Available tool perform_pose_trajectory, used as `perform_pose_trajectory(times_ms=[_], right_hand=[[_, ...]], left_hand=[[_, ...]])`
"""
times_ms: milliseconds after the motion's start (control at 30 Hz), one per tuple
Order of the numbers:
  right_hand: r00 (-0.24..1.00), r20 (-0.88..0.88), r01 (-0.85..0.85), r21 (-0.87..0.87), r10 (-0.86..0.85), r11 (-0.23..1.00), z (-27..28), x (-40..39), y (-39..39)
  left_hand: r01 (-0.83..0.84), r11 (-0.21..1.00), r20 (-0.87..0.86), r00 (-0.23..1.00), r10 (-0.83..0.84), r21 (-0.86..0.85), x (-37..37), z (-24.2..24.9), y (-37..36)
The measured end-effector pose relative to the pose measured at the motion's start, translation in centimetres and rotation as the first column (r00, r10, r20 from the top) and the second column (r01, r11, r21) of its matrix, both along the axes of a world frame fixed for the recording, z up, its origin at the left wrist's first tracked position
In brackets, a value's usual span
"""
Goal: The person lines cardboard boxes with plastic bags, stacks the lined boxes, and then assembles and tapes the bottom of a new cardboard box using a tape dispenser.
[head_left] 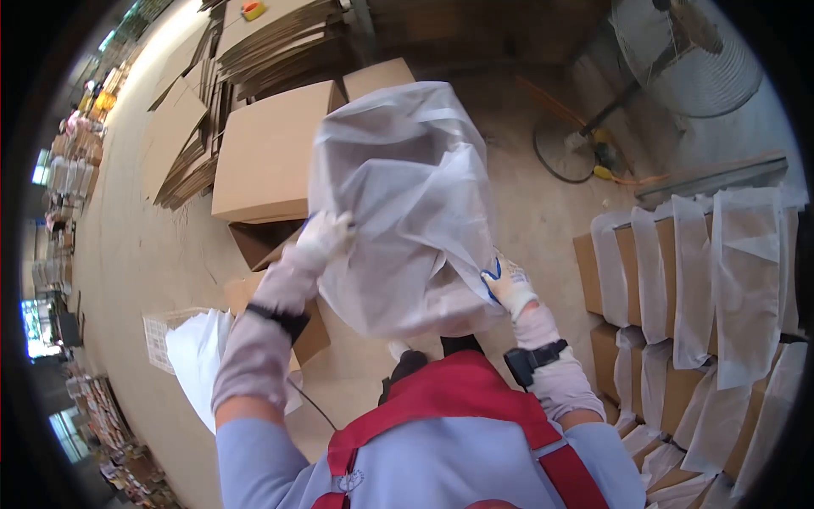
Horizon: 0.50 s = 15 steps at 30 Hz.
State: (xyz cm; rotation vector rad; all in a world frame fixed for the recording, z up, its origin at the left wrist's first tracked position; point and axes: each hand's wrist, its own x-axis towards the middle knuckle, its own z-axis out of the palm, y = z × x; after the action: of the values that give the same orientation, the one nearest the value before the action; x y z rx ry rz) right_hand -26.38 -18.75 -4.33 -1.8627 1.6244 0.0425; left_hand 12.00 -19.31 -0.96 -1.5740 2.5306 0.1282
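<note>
The person is holding a large translucent plastic bag (398, 204) up at chest height, above the cardboard boxes (271, 153); the gloved left hand (324, 240) is gripping its left edge; the gloved right hand (509, 287) is pinching the lower right edge; a fan (687, 51) is standing beyond.

Sealed cardboard box (270, 153) beside flattened cardboard stack (280, 38); fan (691, 55) top right; bag-lined boxes (704, 280) right
</note>
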Motion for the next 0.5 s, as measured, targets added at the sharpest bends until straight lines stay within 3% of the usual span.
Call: perform_pose_trajectory(times_ms=[33,100,167,233,267,300,333,400,433,467,500], right_hand=[[0.998,0.011,-0.064,0.028,0.063,0.998,-0.5,-0.7,0.2],[0.983,0.096,-0.162,0.046,0.157,0.986,4.8,-2.1,-0.2],[0.954,0.185,-0.255,0.078,0.238,0.964,7.7,-2.7,-1.0],[0.764,0.456,-0.513,0.000,0.456,0.859,7.5,-1.2,-3.8],[0.751,0.468,-0.531,0.009,0.466,0.847,6.3,-0.4,-5.4],[0.648,0.746,-0.520,0.290,0.151,0.803,4.3,0.8,-7.0],[0.500,0.830,-0.561,0.528,-0.247,0.638,1.8,1.9,-8.4],[0.484,0.702,-0.451,0.712,-0.523,0.539,-8.4,3.7,-9.9],[0.771,0.609,-0.329,0.633,-0.188,0.700,-11.7,4.5,-10.6],[0.934,0.333,-0.279,0.460,0.128,0.843,-14.1,5.4,-11.3],[0.928,0.343,-0.297,0.458,0.142,0.838,-15.5,6.4,-11.4]], left_hand=[[0.129,0.982,-0.022,0.991,-0.133,-0.139,-0.3,1.5,2.8],[0.079,0.986,-0.154,0.983,-0.102,-0.150,-1.9,5.6,8.2],[-0.045,0.996,-0.186,0.982,0.030,-0.076,-4.1,9.7,13.1],[-0.219,0.976,-0.186,0.958,0.217,0.008,-5.5,11.7,16.7],[-0.240,0.970,-0.176,0.955,0.240,0.021,-5.8,11.9,18.5],[-0.382,0.921,-0.141,0.911,0.388,0.069,-6.0,11.9,20.1],[-0.514,0.851,-0.097,0.846,0.524,0.108,-6.3,11.9,21.6],[-0.619,0.777,0.010,0.783,0.622,0.114,-7.0,11.6,24.2],[-0.698,0.708,0.098,0.716,0.691,0.105,-7.3,11.5,25.3],[-0.708,0.699,0.106,0.706,0.700,0.099,-7.6,11.3,26.3],[-0.780,0.620,0.138,0.625,0.768,0.084,-8.0,11.0,27.5]])
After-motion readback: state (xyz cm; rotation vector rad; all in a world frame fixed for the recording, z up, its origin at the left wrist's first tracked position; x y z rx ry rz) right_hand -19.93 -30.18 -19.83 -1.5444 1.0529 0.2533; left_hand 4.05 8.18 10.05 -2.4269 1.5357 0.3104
